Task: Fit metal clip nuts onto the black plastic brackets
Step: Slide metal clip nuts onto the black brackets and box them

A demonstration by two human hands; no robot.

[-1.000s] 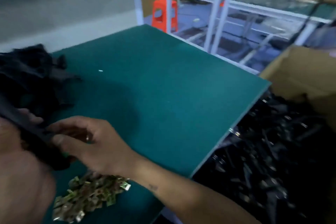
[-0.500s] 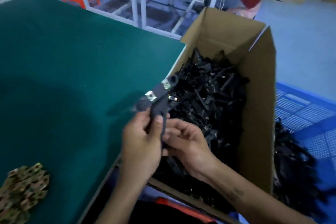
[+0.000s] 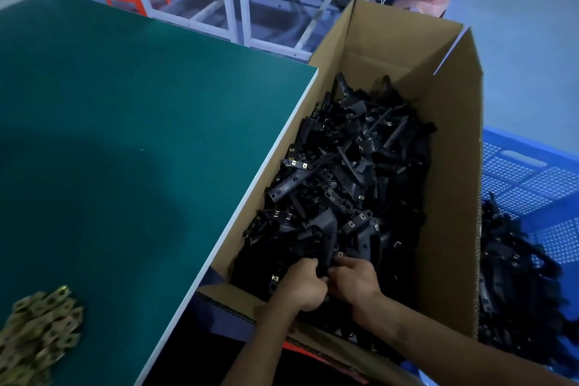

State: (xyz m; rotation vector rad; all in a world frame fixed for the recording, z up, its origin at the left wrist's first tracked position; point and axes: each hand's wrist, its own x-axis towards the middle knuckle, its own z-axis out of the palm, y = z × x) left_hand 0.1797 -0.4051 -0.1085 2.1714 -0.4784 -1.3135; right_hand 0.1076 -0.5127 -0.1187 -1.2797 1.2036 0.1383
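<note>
Hands: left (image 3: 302, 287) and right (image 3: 354, 280) curl fingers on one bracket (image 3: 326, 229) | box (image 3: 451, 197), 3 o'clock of surface (image 3: 125, 135) | advice: lay it flat, let go cleanly

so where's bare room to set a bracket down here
The green table is bare from its white right edge back to its far edge, except for the clip nut pile at its near left corner. The cardboard box is crowded with black brackets, both hands in its near end.
</note>
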